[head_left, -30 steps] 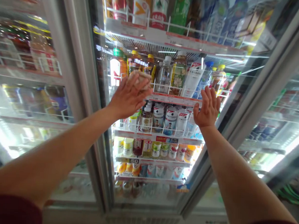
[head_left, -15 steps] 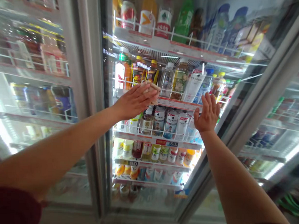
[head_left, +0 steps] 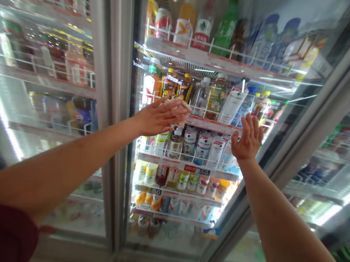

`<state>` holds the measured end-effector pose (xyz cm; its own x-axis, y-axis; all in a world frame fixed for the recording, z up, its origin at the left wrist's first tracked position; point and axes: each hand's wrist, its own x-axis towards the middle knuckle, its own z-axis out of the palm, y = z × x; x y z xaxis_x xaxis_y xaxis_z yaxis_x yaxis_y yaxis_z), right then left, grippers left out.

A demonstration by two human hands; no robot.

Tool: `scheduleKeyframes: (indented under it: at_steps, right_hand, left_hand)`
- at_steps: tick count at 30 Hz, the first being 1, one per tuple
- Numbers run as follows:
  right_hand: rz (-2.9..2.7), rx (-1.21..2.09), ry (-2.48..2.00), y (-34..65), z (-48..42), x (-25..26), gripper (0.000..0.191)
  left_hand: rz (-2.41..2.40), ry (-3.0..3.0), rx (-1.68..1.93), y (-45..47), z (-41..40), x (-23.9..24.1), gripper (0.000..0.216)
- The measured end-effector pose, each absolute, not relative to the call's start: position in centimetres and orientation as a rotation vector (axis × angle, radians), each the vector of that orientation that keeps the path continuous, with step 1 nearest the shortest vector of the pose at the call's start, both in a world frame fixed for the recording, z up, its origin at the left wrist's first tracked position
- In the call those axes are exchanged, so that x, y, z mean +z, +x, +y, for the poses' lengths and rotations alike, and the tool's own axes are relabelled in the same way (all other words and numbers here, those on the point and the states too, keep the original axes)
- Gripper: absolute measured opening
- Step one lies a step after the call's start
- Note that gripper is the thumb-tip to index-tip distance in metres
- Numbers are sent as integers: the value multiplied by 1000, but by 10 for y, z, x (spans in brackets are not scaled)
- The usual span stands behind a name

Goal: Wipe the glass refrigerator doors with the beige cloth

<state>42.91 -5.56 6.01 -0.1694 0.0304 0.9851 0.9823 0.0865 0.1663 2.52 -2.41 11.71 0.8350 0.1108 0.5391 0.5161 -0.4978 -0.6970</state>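
I face a drinks cooler with a glass door [head_left: 212, 210]. My left hand [head_left: 159, 117] lies flat against the glass and presses a pale crumpled cloth [head_left: 180, 106] to it at the second shelf's height. My right hand [head_left: 248, 139] rests on the same glass farther right, fingers spread and pointing up, nothing in it. Behind the glass stand rows of bottles [head_left: 201, 145] on white wire shelves [head_left: 188, 164] with red price strips.
A grey vertical door frame [head_left: 118, 105] runs left of my left hand, with another glass door [head_left: 49, 83] of drinks beyond it. A slanted frame [head_left: 302, 129] borders the right side, and more cooler shelves [head_left: 320, 187] lie past it.
My left hand with the cloth has slid rightward and a little down across the glass. My right hand has kept its flat hold. The view has shifted right and up.
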Motion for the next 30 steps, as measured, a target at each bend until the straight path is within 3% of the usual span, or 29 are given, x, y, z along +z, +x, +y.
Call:
scheduleKeyframes:
  at_steps: [3,6,10,13,19,24,26,30]
  right_hand:
    - [-1401,-1232,-1110,429,-56,61,61]
    - [-1396,-1226,-1115,429,-56,61,61]
    - [-1394,-1244,-1100,430,-55,60,61]
    - [-1399,-1264,-1063,430,-55,60,61]
    - [-1392,-1273,-1057,432,-54,60,61]
    - [-1391,-1290,-1021,431,-55,60,60]
    - [-1399,-1270,-1032,431,-55,60,61]
    - [-1401,-1240,-1067,432,-55,61,61]
  left_hand:
    - [-599,-1978,-715,14,-22,141,62]
    - [-658,-1928,-850,13,-20,137,67]
    - [-492,-2039,-604,21,-26,106,59]
    - [-471,-2093,-477,21,-33,115,51]
    - [-661,-1930,-757,23,-30,128,67]
    - [-420,-1997,-502,27,-29,98,67]
    - [-430,-1997,-469,21,-28,110,61]
    - [-644,-1891,-748,14,-23,140,67]
